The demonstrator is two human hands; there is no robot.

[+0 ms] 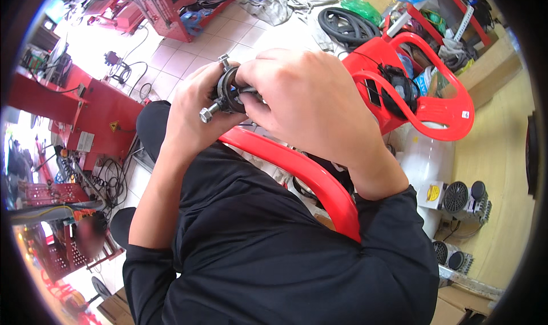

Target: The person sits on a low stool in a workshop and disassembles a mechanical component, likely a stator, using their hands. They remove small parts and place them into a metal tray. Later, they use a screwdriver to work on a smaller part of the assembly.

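Observation:
A dark round metal clamp [230,91] with bolts sticking out of it is held up in front of me, above my lap. My left hand [188,111] wraps round its left side, with the fingers partly hidden behind it. One silver hex-head bolt [208,114] juts out toward me at the lower left, and another bolt end [223,58] pokes up at the top. From the right, my right hand [311,94] is closed with thumb and fingers pinching the clamp's right edge. What else those fingertips may grip is hidden.
A red plastic chair arm [302,171] curves beneath my hands. At the right, a second red chair [448,111] bears a black bag [398,91] and a phone [372,92]. A black hose coil [337,37] lies beyond. To the left stands a red machine [105,119], with cables on the tiled floor.

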